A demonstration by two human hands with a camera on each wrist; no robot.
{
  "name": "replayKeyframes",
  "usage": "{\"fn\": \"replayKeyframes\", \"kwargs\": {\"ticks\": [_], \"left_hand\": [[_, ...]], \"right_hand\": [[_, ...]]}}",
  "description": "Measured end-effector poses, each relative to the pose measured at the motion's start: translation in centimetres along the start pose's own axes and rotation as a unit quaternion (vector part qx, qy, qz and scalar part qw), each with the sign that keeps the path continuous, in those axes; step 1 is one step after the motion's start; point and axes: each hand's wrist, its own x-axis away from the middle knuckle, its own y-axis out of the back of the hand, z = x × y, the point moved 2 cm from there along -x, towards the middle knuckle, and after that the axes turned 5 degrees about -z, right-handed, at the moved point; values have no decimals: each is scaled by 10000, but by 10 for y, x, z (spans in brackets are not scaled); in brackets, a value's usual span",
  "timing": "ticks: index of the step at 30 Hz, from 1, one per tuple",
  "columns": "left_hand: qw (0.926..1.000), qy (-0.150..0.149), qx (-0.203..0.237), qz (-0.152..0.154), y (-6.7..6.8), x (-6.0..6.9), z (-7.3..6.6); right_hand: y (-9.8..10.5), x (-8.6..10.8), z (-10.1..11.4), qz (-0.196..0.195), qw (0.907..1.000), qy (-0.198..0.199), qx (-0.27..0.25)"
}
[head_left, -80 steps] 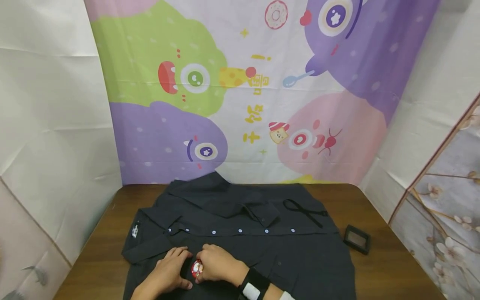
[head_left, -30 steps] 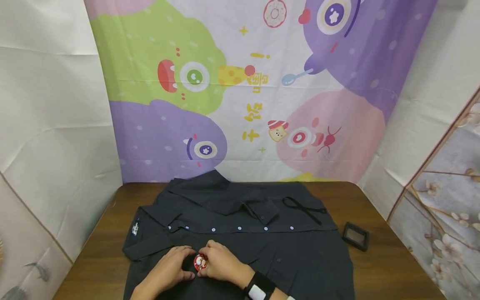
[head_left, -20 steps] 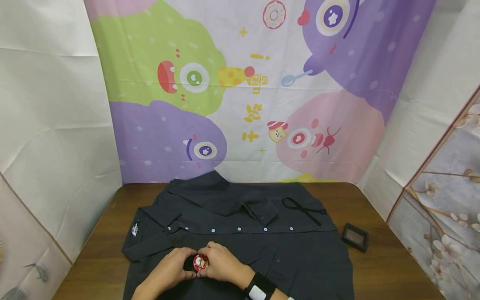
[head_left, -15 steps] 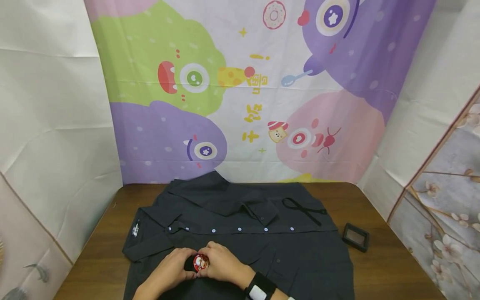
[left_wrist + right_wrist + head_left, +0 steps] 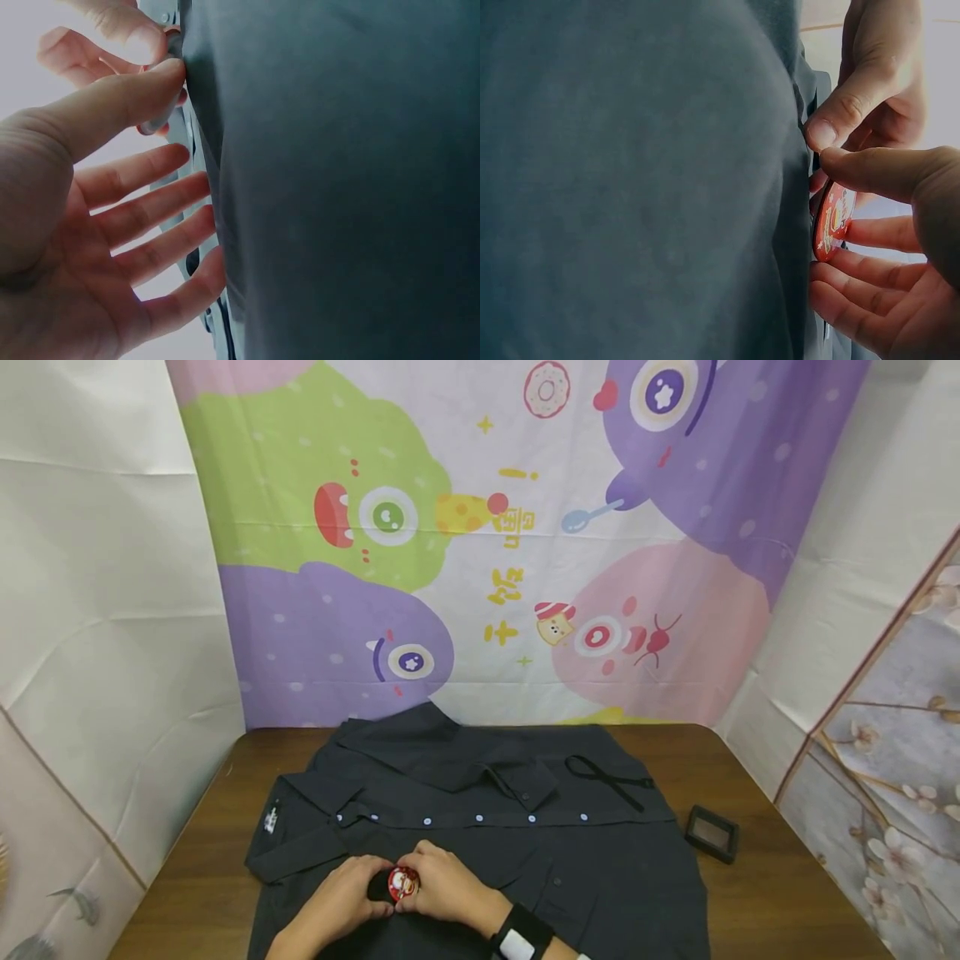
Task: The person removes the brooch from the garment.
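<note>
A dark button-up shirt (image 5: 600,868) lies spread on the table. On its lower left part is a round red badge (image 5: 403,883) with a printed figure. My right hand (image 5: 446,885) pinches the badge by its edge, thumb below and fingers above; the red badge face (image 5: 835,217) shows in the right wrist view. At the badge's left, my left hand (image 5: 341,893) touches the shirt with thumb and fingertips, its thumb beside the right thumb. In the left wrist view the left hand (image 5: 112,225) has its other fingers spread against the cloth. The badge's back is hidden.
A small black frame-like box (image 5: 712,835) lies on the wooden table (image 5: 780,893) right of the shirt. A thin black cord (image 5: 611,781) lies looped on the shirt's upper right. A printed cloth (image 5: 510,677) hangs behind the table.
Since the earliest frame, the right hand and badge have shifted slightly right and up, and the left hand has come closer, its thumb now beside the right thumb. Over the last half second, almost nothing has moved.
</note>
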Motion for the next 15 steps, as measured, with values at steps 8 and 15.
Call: {"fn": "replayKeyframes", "kwargs": {"ticks": [8,15], "left_hand": [[10000,85,24,-9,-1,0,1],[9998,160,-54,51,1,-1,1]], "right_hand": [[0,1,1,5,9998,-114,-154],[1,1,1,-74,9997,-138,-187]]}}
